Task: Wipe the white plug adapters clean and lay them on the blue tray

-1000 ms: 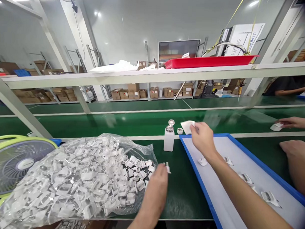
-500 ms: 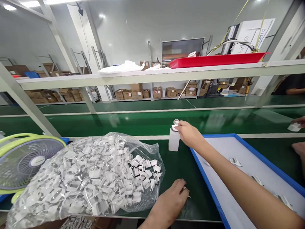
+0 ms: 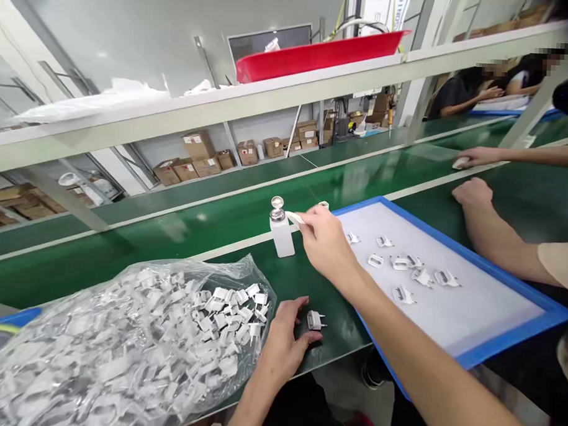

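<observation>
Beside the pump-top bottle (image 3: 283, 238), which is white with a metal cap, my right hand (image 3: 327, 242) pinches a thin white pad (image 3: 294, 218), perhaps a folded cloth. The pad's tip is close to the bottle's neck. Lower down, my left hand (image 3: 286, 337) has its thumb and fingers apart around a white two-pin plug part (image 3: 315, 320). That part lies on the green bench with its pins to the right, and the fingers look clear of it. Many similar white plug parts (image 3: 222, 298) fill a clear plastic bag (image 3: 135, 332) left of my hands.
A white tray with a blue rim (image 3: 450, 243) at right carries several plug parts. Beyond it, a co-worker's hands (image 3: 473, 191) work at the bench. A green conveyor belt (image 3: 232, 220) runs behind; above it, a shelf holds a red tray (image 3: 317, 59).
My view has swung to the right. My right hand has brought the pad off the bottle's top to its right side. My left hand has let go of the plug part.
</observation>
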Demonstrator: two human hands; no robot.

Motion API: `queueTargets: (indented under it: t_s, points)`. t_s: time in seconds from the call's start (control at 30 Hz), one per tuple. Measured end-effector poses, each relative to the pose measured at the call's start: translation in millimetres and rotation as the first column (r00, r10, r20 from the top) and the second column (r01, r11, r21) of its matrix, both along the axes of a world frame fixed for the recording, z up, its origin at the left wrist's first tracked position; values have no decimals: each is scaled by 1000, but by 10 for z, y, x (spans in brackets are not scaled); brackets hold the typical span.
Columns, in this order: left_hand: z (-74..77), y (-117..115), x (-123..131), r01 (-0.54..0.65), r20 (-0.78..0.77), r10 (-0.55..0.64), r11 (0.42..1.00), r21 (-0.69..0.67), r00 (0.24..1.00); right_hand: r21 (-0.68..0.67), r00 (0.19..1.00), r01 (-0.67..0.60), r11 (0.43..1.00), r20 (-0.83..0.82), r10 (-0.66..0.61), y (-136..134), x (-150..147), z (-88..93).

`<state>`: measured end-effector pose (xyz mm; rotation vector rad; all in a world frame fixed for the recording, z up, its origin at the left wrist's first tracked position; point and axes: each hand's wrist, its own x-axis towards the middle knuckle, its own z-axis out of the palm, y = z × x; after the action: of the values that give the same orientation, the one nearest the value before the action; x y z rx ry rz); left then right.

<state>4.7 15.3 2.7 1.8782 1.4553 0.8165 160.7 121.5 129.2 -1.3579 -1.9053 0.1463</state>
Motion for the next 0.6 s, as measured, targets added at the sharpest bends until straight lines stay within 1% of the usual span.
queueTargets:
  t_s: [0.07,0.1,0.17,0.23,0.3,0.37,0.43,0.5,0.6]
  points:
    - [19,22,-5,26,-27,-26,1000,7,999,-25,993,70,997,-94,-72,-397,66,-269]
    - [24,31,1,50,-33,-49,998,23,998,-41,986,100,994,-127,-105,-593,92,-444]
    - [17,47,22,89,-35,-87,994,67,996,-66,978,122,990,-161,-131,-933,119,-824]
    - [-9,58,47,94,-42,-90,990,105,995,-85,980,108,990,-157,-121,-1171,107,-1168]
    - [-42,68,66,78,-64,-71,991,112,995,-92,989,65,994,-128,-76,-1296,68,-1413]
    - [-71,80,75,60,-92,-50,992,110,995,-71,996,-2,997,-86,-4,-1340,31,-1552]
    - [-89,94,74,45,-115,-32,993,110,993,-38,997,-65,997,-40,63,-1356,15,-1611]
    - [-96,106,65,37,-129,-23,993,114,991,-12,994,-112,994,-3,112,-1382,23,-1622]
    - [-94,118,49,58,-130,-41,990,131,991,26,987,-149,988,70,147,-1415,52,-1599]
